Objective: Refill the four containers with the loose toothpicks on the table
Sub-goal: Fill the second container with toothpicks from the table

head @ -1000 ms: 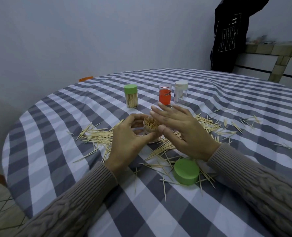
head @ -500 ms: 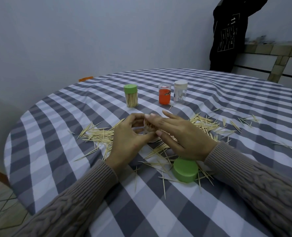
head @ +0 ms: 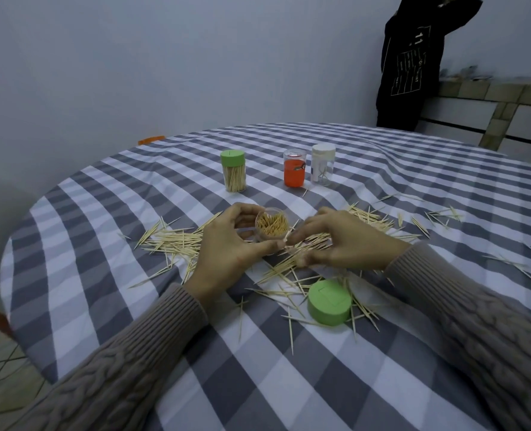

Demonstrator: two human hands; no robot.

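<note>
The left hand (head: 227, 244) grips the open clear container (head: 272, 227), nearly full of toothpicks, tilted toward the camera. The right hand (head: 345, 241) pinches loose toothpicks (head: 307, 244) just beside its rim. A green lid (head: 329, 301) lies near on the checked tablecloth (head: 289, 368); three capped containers (head: 293, 172) stand behind

- My one camera sits on my head, looking forward and down across the checked table (head: 382, 188).
- My hands sit close below it; the wall (head: 164, 57) stands far ahead.
</note>
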